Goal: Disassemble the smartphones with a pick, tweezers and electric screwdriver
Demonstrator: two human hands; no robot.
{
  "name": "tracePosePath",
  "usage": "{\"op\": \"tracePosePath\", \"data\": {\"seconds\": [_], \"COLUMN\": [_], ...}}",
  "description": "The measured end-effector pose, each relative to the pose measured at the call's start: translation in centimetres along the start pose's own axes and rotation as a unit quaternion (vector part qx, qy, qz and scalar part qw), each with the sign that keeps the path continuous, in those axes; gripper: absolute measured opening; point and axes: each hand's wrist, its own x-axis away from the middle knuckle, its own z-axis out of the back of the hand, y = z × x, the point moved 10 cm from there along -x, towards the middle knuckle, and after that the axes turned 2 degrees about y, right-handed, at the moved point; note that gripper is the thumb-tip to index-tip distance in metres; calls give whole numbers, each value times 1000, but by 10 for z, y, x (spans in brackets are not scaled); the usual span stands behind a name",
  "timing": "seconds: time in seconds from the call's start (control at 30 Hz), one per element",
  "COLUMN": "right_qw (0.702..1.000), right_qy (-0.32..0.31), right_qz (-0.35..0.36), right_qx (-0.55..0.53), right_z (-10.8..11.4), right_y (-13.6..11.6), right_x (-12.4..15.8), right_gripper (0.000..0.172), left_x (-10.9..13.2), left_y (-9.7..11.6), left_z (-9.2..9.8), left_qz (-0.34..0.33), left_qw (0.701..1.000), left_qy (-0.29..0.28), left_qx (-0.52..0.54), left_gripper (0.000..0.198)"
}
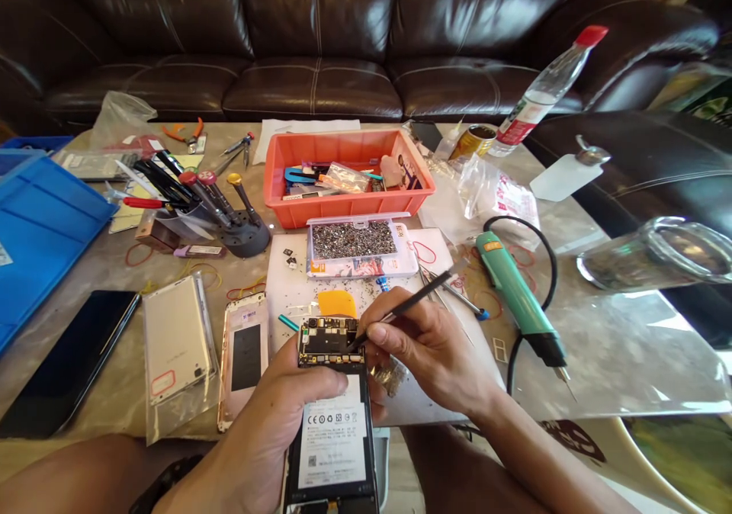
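Observation:
My left hand (pixel 286 415) grips an opened smartphone (pixel 332 438) from below, with the thumb across its lower part. The phone's white-labelled battery (pixel 333 441) faces up, and a dark circuit board (pixel 330 342) shows above it. My right hand (pixel 426 354) holds a slim black pointed tool (pixel 412 304) like a pen, its tip on the board's right side. Beneath both hands lies a white work mat (pixel 291 293) scattered with small screws and parts. A yellow plastic pick (pixel 337 303) lies just above the phone.
A tray of loose screws (pixel 351 239) and an orange crate (pixel 348 210) stand beyond the mat. To the right lies a teal corded electric screwdriver (pixel 515 300). Phone back shells (pixel 174 338), a black phone (pixel 69 361) and a blue tray (pixel 40 232) lie left.

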Motion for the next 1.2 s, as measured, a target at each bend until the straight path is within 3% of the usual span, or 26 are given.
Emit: {"op": "tracePosePath", "data": {"seconds": [0.13, 0.27, 0.4, 0.6, 0.9, 1.03, 1.2], "right_qw": [996, 993, 993, 997, 996, 993, 994], "right_qy": [13, 14, 13, 14, 33, 15, -2], "right_qz": [-72, -97, -102, -57, -31, -35, -44], "right_qx": [-45, -69, -51, -52, -76, -110, -96], "right_z": [-1, -2, -2, -1, 4, -6, -14], "right_y": [15, 26, 25, 9, 1, -2, -5], "right_x": [-2, -1, 0, -1, 5, 6, 4], "right_gripper": [37, 38, 38, 35, 29, 23, 19], "left_x": [0, 1, 2, 2, 3, 1, 0], "left_y": [-1, -2, -1, 2, 6, 1, -3], "left_z": [-3, -5, -5, -7, -10, -9, -8], "left_qz": [-9, -17, -35, -45, -57, -55, -48], "left_qw": [1000, 1000, 999, 998, 998, 997, 996], "left_qy": [-6, -15, -35, -46, -37, -59, -65], "left_qx": [-9, -16, -16, -13, 6, -12, -23], "left_gripper": [80, 70, 57, 45, 52, 48, 59]}}
